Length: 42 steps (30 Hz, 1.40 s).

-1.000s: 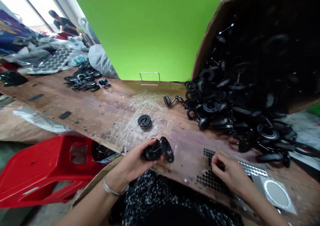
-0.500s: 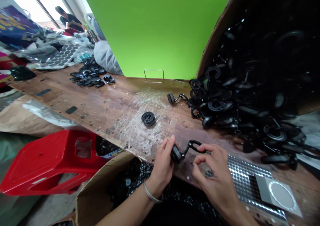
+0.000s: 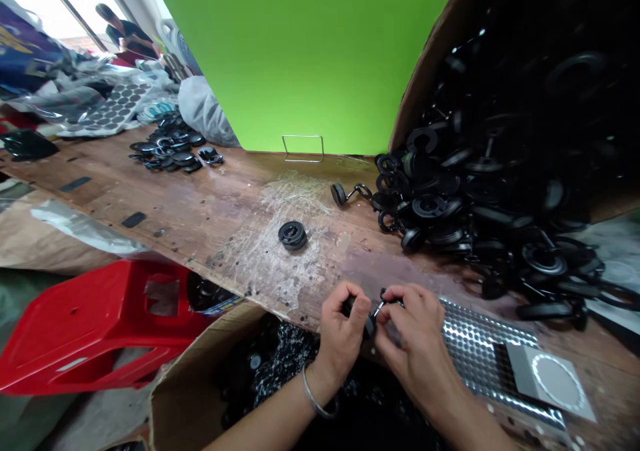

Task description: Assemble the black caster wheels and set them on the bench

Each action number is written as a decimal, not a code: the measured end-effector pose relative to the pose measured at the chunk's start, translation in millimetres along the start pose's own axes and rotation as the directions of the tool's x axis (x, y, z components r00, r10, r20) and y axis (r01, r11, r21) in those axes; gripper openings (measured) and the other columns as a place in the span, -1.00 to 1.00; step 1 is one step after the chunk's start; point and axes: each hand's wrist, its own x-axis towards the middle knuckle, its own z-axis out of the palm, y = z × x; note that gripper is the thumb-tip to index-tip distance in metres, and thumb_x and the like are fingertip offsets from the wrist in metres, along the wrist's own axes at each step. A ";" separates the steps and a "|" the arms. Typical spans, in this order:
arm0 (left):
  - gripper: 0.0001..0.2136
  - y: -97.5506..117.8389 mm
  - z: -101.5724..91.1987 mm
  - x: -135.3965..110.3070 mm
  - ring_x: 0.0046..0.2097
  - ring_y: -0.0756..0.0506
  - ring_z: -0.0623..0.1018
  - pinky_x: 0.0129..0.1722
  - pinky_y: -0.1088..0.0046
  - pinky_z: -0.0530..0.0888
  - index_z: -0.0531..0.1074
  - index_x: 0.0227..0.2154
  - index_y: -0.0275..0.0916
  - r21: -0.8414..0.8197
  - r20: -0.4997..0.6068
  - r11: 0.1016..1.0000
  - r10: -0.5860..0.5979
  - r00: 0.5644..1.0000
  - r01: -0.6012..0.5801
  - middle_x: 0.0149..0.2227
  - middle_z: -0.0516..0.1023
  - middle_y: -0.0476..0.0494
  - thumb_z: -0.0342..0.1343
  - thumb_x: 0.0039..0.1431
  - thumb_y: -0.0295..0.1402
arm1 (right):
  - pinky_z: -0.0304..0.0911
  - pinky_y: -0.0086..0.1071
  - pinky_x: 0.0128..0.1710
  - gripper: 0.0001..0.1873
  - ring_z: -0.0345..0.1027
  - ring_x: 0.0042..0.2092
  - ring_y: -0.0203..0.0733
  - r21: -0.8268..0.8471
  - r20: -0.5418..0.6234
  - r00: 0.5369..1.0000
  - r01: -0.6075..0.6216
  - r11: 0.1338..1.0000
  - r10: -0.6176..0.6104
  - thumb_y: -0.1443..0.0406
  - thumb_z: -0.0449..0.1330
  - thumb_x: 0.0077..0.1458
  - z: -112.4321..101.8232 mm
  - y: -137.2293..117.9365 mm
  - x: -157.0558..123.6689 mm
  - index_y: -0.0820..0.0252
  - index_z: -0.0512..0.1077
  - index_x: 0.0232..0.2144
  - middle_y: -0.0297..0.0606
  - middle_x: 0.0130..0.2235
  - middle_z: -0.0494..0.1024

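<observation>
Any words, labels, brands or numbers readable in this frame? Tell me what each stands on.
No text can be read.
Purple banner, far left: yellow lettering, too blurred.
Blue-yellow label under the table edge: too small.
Black part held by left hand and right hand: no marking visible.

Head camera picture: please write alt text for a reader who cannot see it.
The left hand and right hand together pinch a small black hooked part over the near edge of a wooden table. Beyond, a pile of similar parts spills from a tipped cardboard box.
</observation>
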 end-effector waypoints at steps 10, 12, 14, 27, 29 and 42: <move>-0.55 -6.4 2.2 12.1 -0.56 0.07 0.26 -0.53 0.55 0.25 0.29 -0.56 -0.24 -0.306 -0.025 0.880 -0.387 0.922 0.362 -0.62 0.27 0.06 0.10 0.11 0.09 | -0.01 0.24 0.12 -0.53 -0.17 0.32 0.38 -0.192 0.153 0.959 0.264 0.945 -0.237 0.46 0.08 0.14 -7.7 2.4 -37.7 0.25 0.31 0.12 0.06 0.27 0.16; -0.55 -3.0 2.1 16.3 -0.59 0.07 0.27 -0.56 0.56 0.25 0.28 -0.59 -0.25 -0.376 0.002 0.836 -0.431 0.902 0.400 -0.63 0.27 0.06 0.11 0.12 0.06 | 0.01 0.25 0.11 -0.57 -0.18 0.32 0.38 -0.156 0.104 0.979 0.192 0.969 -0.177 0.43 0.12 0.13 -17.1 14.3 -39.3 0.18 0.36 0.07 0.03 0.28 0.14; -0.56 -0.7 1.0 19.3 -0.61 0.06 0.29 -0.59 0.56 0.24 0.29 -0.59 -0.25 -0.397 -0.011 0.830 -0.431 0.902 0.391 -0.64 0.28 0.06 0.10 0.14 0.03 | 0.03 0.23 0.10 -0.72 -0.05 0.28 0.32 -0.159 -0.022 0.996 0.077 0.984 -0.081 0.38 0.16 0.13 -25.9 32.3 -40.1 0.13 0.43 -0.08 -0.01 0.18 0.26; -0.58 -4.1 1.8 17.6 -0.63 0.02 0.36 -0.61 0.54 0.29 0.30 -0.64 -0.24 -0.145 -0.096 0.956 -0.269 0.958 0.254 -0.68 0.29 0.05 0.10 0.16 -0.04 | 0.06 0.00 -0.04 -0.82 0.25 -0.08 0.04 -0.256 0.083 0.979 -0.160 0.953 0.187 0.42 0.12 0.04 -9.0 71.1 -45.6 0.15 0.42 -0.55 -0.19 -0.25 0.48; -0.58 -4.3 2.3 18.6 -0.63 0.03 0.35 -0.61 0.54 0.28 0.30 -0.65 -0.24 -0.135 -0.104 0.956 -0.276 0.956 0.261 -0.69 0.29 0.05 0.11 0.16 -0.04 | 0.07 -0.02 -0.04 -0.85 0.25 -0.11 0.02 -0.300 0.110 0.976 -0.146 0.943 0.186 0.44 0.13 0.01 -7.4 70.8 -43.8 0.17 0.40 -0.55 -0.19 -0.28 0.47; -0.57 -0.4 8.2 8.9 -0.66 0.05 0.29 -0.62 0.53 0.20 0.29 -0.69 -0.22 -0.037 -0.086 0.943 -0.333 0.939 0.331 -0.72 0.34 0.02 0.12 0.11 -0.01 | 0.15 -0.07 0.02 -0.89 0.20 -0.01 -0.04 -0.065 -0.031 0.995 0.097 0.993 -0.099 0.43 0.11 0.11 -13.3 40.8 -12.8 0.15 0.36 -0.42 -0.18 -0.16 0.37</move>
